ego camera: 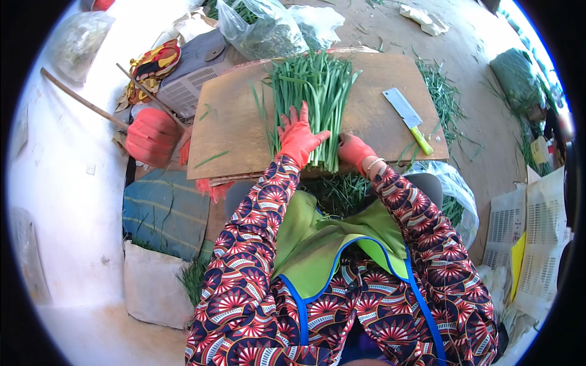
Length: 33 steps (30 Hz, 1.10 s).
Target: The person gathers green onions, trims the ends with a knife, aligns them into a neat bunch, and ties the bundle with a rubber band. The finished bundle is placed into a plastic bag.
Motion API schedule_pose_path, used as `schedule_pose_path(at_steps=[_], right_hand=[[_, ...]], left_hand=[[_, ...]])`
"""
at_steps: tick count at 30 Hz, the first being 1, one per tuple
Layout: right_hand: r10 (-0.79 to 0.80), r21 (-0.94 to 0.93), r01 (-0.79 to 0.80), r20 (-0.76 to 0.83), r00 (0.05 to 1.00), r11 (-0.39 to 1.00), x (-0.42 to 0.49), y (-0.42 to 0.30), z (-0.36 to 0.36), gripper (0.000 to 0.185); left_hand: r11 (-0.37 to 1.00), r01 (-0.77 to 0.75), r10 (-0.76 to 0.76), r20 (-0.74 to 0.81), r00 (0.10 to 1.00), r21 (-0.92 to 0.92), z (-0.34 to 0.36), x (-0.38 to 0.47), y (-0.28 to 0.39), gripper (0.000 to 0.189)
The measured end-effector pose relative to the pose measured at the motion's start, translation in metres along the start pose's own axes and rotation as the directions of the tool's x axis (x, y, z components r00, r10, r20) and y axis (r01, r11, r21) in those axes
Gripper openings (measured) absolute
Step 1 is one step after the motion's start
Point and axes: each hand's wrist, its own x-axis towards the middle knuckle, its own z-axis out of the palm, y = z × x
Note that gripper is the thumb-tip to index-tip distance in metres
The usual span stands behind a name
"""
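A thick bundle of green garlic chives or similar leafy stalks (316, 91) lies on a wooden board (389, 73), cut ends towards me. My left hand (300, 137), in a red rubber glove, rests on the stalks with its fingers spread. At the bundle's lower right edge is my right hand (355, 148), also gloved; its fingers are bent beside the stalk ends, and whether they hold any stalk is hidden. A cleaver (407, 114) with a yellow-green handle lies on the right of the board, apart from both hands.
Plastic bags of greens (274, 34) stand beyond the board. Loose leaves (442, 91) litter the floor at right, near another bag (453, 206). A ventilated crate (187, 87), a red rounded object (153, 137) and wooden poles (82, 98) are at left. My green apron (329, 247) covers my lap.
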Motion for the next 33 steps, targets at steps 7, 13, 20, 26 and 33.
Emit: schedule_pose_path(at_steps=[7,13,20,26,33], right_hand=[[0.165,0.438,-0.161,0.029,0.986,0.884,-0.042,0.015,-0.021,0.042],[0.159,0.642,-0.064,-0.092,0.983,0.764,-0.09,0.066,-0.021,0.037],[0.116,0.52,-0.126,0.053,0.992,0.845,-0.123,0.069,-0.003,0.03],[0.089,0.439,-0.105,0.058,0.994,0.893,-0.127,0.069,0.008,0.029],[0.112,0.376,-0.13,0.069,0.991,0.917,-0.125,0.097,0.011,0.029]], left_hand=[[0.883,-0.302,0.159,-0.377,0.913,-0.359,-0.01,-0.007,-0.045,0.109],[0.655,-0.05,-0.529,-0.505,0.682,-0.754,-0.086,-0.103,-0.176,0.022],[0.385,0.288,-0.827,-0.189,0.53,-0.877,0.027,-0.206,-0.353,0.022],[0.583,0.316,-0.804,-0.476,0.357,-0.748,0.087,-0.192,-0.356,0.02],[0.878,0.284,-0.478,-0.66,0.579,-0.386,0.005,-0.139,-0.313,0.023]])
